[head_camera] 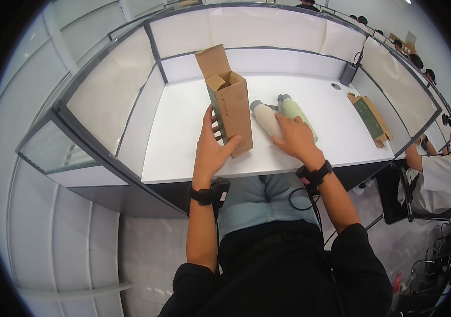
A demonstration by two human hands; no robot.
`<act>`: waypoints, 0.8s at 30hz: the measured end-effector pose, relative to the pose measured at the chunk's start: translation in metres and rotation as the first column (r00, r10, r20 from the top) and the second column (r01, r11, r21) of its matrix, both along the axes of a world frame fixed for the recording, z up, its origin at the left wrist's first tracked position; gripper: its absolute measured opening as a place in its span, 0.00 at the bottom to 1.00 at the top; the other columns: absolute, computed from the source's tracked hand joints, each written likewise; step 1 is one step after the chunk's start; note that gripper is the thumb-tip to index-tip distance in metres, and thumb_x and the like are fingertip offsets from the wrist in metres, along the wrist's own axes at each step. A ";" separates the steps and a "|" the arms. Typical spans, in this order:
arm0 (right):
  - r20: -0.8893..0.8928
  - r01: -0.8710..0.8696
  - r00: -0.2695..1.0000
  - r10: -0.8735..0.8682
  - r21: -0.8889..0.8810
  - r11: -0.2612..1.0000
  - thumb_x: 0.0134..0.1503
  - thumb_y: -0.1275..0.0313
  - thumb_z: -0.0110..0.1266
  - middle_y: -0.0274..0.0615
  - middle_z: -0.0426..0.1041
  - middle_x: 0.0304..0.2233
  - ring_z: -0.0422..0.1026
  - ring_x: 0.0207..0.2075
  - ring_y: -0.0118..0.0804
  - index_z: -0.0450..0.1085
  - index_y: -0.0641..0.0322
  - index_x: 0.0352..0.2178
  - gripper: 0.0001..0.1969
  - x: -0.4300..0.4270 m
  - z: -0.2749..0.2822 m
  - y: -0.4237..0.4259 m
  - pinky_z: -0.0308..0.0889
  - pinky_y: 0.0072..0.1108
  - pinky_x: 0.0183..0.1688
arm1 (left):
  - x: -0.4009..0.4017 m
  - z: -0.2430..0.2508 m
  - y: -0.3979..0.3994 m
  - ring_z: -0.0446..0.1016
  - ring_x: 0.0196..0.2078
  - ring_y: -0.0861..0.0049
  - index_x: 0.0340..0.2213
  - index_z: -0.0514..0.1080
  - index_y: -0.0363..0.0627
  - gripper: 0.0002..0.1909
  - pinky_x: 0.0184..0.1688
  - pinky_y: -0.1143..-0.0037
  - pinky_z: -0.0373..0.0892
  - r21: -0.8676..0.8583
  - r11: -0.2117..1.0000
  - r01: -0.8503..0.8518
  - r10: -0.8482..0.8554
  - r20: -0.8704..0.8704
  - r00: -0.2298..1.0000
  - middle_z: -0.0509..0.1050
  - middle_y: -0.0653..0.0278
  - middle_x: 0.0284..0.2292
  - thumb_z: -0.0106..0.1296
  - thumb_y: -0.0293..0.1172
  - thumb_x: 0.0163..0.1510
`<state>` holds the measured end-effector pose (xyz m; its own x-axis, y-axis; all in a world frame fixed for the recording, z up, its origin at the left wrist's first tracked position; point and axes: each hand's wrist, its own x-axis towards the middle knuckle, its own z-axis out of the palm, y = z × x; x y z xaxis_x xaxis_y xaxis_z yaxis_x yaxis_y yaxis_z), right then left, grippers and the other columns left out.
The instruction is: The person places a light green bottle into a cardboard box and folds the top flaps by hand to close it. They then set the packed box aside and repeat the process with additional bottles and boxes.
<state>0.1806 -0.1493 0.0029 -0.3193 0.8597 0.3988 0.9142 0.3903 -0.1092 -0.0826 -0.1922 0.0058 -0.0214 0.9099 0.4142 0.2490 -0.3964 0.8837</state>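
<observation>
A tall brown cardboard box with a dark green side stands on the desk, slightly tilted, its top flaps up. My left hand holds it low down, thumb on the front and fingers behind the green side. The box bears writing; its inside is mostly hidden. To the right, a cream bottle with a grey cap lies on its side. My right hand grips its lower part from above, covering the base. Just beyond that hand lies a light green bottle with a grey cap, partly hidden by my fingers.
A flattened green and brown carton lies at the desk's right side. A dark power adapter with a cable stands in the back right corner, near a round cable grommet. Partition panels enclose the desk. Another person sits at the right.
</observation>
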 end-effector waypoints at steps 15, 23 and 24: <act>-0.051 0.226 0.973 -0.227 -0.024 0.974 0.48 0.55 0.64 0.57 0.75 0.48 0.73 0.51 0.58 0.59 0.59 0.62 0.42 0.061 -0.011 0.048 0.69 0.43 0.52 | -0.001 -0.003 0.000 0.70 0.58 0.53 0.69 0.45 0.42 0.56 0.56 0.61 0.73 0.028 0.999 -0.030 0.030 -0.018 0.999 0.62 0.44 0.61 0.69 0.35 0.47; -0.790 -0.055 0.609 -0.068 -0.127 0.990 0.58 0.56 0.62 0.52 0.72 0.49 0.74 0.47 0.40 0.59 0.71 0.60 0.37 0.085 0.005 0.043 0.70 0.29 0.50 | 0.002 -0.005 -0.004 0.72 0.56 0.57 0.68 0.48 0.38 0.53 0.56 0.64 0.72 0.006 0.998 -0.059 0.059 -0.103 0.993 0.64 0.49 0.61 0.67 0.36 0.48; -0.813 -0.084 0.573 -0.106 -0.186 0.979 0.60 0.56 0.59 0.48 0.72 0.49 0.72 0.47 0.35 0.61 0.70 0.60 0.34 0.075 0.014 0.030 0.68 0.28 0.51 | 0.004 -0.006 -0.004 0.72 0.56 0.57 0.68 0.48 0.38 0.53 0.56 0.64 0.72 0.004 0.998 -0.057 0.057 -0.102 0.993 0.64 0.49 0.61 0.67 0.36 0.48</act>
<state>0.2560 -0.1191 0.0169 0.0703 0.9450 0.3196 0.4016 0.2664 -0.8762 -0.0790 -0.1965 -0.0002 -0.0308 0.9081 0.4176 0.3598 -0.3798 0.8523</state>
